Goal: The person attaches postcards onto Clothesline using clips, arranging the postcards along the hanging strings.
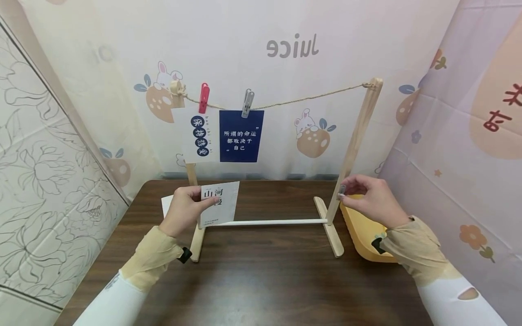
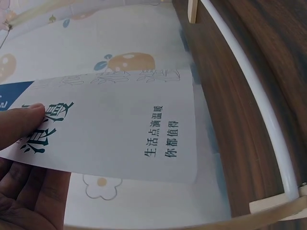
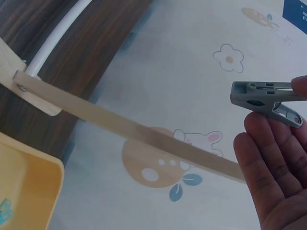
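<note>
Left hand pinches a card, printed side showing; right hand pinches a clip by its tail, presumably for leverage.

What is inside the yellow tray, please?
Inside the yellow tray, a small teal thing shows, too unclear to identify. In the head view, the right hand and tan cuff hide part of the interior.

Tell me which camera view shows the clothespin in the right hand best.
The right wrist view: the gray clothespin appears large and side-on, held in the right hand. The head view shows it only small, within that hand's grip; the left wrist view doesn't show it.
</note>
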### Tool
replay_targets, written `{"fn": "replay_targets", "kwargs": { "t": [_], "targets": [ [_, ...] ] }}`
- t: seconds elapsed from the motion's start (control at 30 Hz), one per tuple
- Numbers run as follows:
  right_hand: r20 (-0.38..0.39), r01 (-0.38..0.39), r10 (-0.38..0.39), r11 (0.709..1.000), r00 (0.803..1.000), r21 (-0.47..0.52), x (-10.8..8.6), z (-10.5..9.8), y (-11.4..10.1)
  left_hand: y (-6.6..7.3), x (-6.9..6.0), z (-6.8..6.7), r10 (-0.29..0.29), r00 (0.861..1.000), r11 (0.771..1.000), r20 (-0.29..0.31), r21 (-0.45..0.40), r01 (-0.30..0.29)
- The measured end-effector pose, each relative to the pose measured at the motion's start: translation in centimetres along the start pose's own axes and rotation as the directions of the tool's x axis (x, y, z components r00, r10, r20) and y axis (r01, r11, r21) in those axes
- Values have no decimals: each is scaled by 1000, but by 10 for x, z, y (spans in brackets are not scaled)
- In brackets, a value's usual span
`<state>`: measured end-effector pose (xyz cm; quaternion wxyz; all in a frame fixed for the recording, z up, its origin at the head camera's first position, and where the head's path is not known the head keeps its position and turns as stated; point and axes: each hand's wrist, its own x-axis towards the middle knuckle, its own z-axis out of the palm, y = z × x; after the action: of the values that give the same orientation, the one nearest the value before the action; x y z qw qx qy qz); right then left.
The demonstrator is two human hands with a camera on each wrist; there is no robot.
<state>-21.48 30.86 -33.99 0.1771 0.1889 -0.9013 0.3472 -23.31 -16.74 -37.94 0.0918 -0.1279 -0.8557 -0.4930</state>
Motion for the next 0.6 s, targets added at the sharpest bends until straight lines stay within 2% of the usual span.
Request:
{"fn": "replay_targets", "kwargs": {
  "t": [0.17, 0.4, 0.6],
  "targets": [
    [-22, 66, -65, 998, 998, 14, 5, 1, -7, 9, 6, 5, 33, 999, 999, 0, -13, -33],
    [-23, 127, -127, 992, 992, 14, 13, 0, -14, 21, 12, 14, 35, 999, 993, -4, -108, -35],
    [-32, 135, -134, 990, 991, 34, 17, -1, -19, 29, 18, 21, 62, 998, 994, -25, -85, -64]
  ]
}}
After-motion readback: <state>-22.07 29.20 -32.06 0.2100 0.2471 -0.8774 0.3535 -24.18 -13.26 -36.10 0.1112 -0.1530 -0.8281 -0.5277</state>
